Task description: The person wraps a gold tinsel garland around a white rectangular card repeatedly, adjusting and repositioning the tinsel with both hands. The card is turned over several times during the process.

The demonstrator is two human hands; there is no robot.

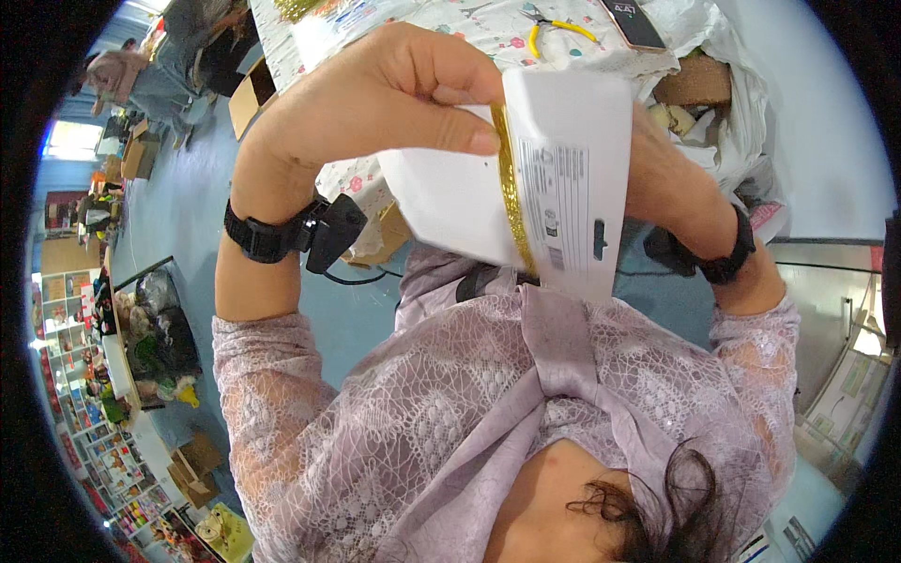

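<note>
A white card package (pixel 450 200) with a printed flap and a hanging slot is held up in front of my chest. A strip of gold glitter ribbon (pixel 512 190) runs down it, along the edge of the printed flap. My left hand (pixel 394 98) pinches the ribbon's upper end against the card between thumb and fingers. My right hand (pixel 658 176) is behind the printed flap at the right; its fingers are hidden by the card. Both wrists wear black straps with black devices.
Yellow-handled pliers (pixel 552 29) and a smartphone (pixel 633 22) lie on the table with a flowered cover (pixel 457 21). A white plastic bag (pixel 750 105) with a brown box stands at the right. Cardboard boxes, shelves and people are at the left.
</note>
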